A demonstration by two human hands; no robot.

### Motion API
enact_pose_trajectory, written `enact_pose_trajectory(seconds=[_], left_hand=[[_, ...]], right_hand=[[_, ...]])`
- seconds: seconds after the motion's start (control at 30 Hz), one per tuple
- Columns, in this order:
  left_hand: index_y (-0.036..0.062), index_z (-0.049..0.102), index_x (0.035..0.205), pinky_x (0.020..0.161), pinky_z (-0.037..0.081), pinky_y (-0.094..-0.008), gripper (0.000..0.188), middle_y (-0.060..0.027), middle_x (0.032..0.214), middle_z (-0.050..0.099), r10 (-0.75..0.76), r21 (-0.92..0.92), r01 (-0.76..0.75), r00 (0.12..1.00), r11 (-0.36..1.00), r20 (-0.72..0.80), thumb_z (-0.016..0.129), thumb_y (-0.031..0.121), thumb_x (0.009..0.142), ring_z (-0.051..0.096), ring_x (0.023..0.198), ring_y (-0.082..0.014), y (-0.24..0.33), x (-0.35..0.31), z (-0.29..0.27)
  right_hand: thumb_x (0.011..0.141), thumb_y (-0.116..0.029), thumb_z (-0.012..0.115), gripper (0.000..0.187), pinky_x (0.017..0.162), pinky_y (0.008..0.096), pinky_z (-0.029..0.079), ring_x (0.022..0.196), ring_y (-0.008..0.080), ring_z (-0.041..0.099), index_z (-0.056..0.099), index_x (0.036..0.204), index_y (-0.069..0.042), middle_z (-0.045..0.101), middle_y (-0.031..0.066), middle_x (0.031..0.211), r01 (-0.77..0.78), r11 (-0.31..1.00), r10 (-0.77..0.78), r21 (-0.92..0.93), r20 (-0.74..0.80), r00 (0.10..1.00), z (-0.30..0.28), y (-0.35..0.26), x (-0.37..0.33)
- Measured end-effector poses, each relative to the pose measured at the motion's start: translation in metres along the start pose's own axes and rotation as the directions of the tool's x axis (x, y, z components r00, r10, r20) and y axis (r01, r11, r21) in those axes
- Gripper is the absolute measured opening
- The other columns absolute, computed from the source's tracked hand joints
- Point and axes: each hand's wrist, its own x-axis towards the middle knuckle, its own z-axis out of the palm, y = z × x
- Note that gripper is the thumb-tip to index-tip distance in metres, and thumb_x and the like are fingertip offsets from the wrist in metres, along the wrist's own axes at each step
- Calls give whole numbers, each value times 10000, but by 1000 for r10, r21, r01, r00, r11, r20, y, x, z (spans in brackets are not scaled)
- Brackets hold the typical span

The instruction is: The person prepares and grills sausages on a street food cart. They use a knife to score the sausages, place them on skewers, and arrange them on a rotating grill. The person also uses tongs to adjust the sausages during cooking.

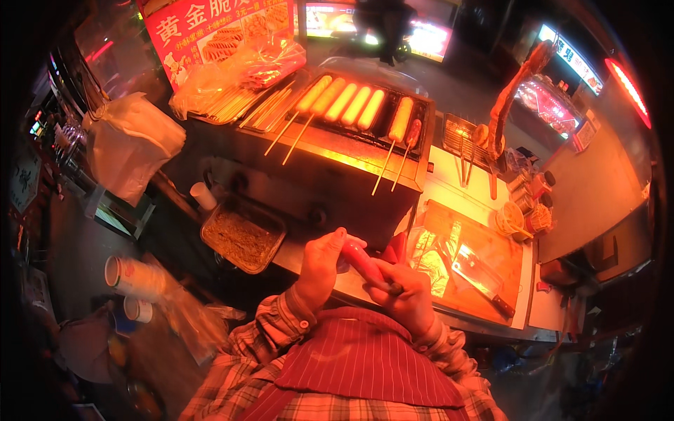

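In front of my striped apron [365,351], both hands meet around a smooth, red sausage [361,262]. My left hand [321,268] is closed on its upper left end, the thumb pointing up. Around its lower right end the fingers of my right hand [408,291] are curled. A small dark tip [396,288] sticks out by the right fingers; what it belongs to is hidden. Just right of my hands, crumpled wrapping [430,263] and a broad-bladed knife [481,277] lie on a wooden cutting board [456,217].
Ahead stands a grill [330,137] with several pale sausages [361,107] and skewers overhanging its near edge. A tray of crumbly brown food [242,238] sits left of my hands. Bundled skewers [232,105] lie far left, near a hanging white bag [133,144]. Jars [540,184] stand at right.
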Motion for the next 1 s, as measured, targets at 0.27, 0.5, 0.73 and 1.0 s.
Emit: enact_pose_trajectory(seconds=[0.27,0.5,0.73,1.0], left_hand=[[-51,660,960,476,303,-187,397,-62,780,656,-85,-94,93,992,991,94,460,284,1036,424,535,-32,-4,-1,-8],[-24,658,942,542,393,-213,346,-31,733,620,-179,-121,199,971,972,158,481,263,1021,488,588,-66,-6,-8,-6],[-31,607,1186,671,469,-218,314,-40,903,626,-112,156,78,968,985,225,508,201,999,575,761,-99,-31,5,-20],[5,461,1399,1032,384,-336,596,-128,1437,423,-11,21,4,938,1000,346,554,-4,811,431,1311,-231,-39,8,-27]], right_hand=[[765,-70,754,434,615,263,456,667,119,556,661,1189,-50,605,53,763,-53,998,54,-18,103,993,-6,-8,-3],[767,15,740,396,785,239,478,830,117,609,663,1156,11,660,17,909,-316,849,211,423,275,938,-3,0,-12],[754,47,735,446,728,233,490,798,109,611,639,1187,5,652,16,895,-376,690,266,619,266,927,-2,-2,-13],[840,-73,698,386,622,246,494,710,90,593,591,1202,5,651,29,888,-431,641,382,635,224,897,7,17,-23]])
